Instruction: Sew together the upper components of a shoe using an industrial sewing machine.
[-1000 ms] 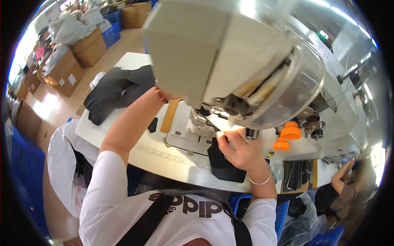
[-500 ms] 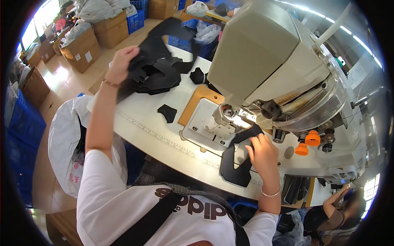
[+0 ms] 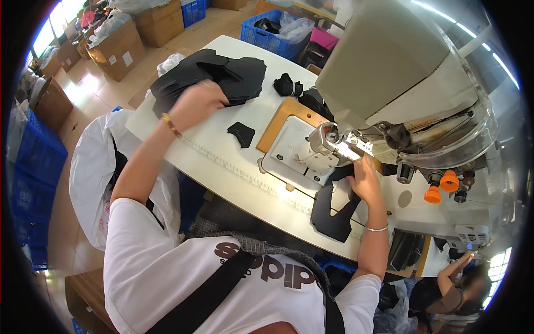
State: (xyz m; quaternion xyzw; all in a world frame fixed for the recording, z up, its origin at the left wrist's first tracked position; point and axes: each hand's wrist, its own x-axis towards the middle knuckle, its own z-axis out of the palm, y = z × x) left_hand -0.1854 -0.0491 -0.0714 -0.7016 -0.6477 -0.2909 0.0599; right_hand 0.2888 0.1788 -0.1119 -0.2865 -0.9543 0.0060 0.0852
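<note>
Notched black piece (image 3: 334,225) flat on the white table (image 3: 258,203), right hand (image 3: 365,179) partly curled at its far end near the sewing machine (image 3: 384,61), grip indeterminable, small black scrap (image 3: 241,134) to the left, left hand (image 3: 199,104) loosely curled at stacked black pieces (image 3: 245,79), hold indeterminable, blue crate (image 3: 264,38) beyond.

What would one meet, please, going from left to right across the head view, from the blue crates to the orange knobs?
Blue crates, white bag, left hand, small black piece, machine's pale metal plate, right hand, orange knobs.
</note>
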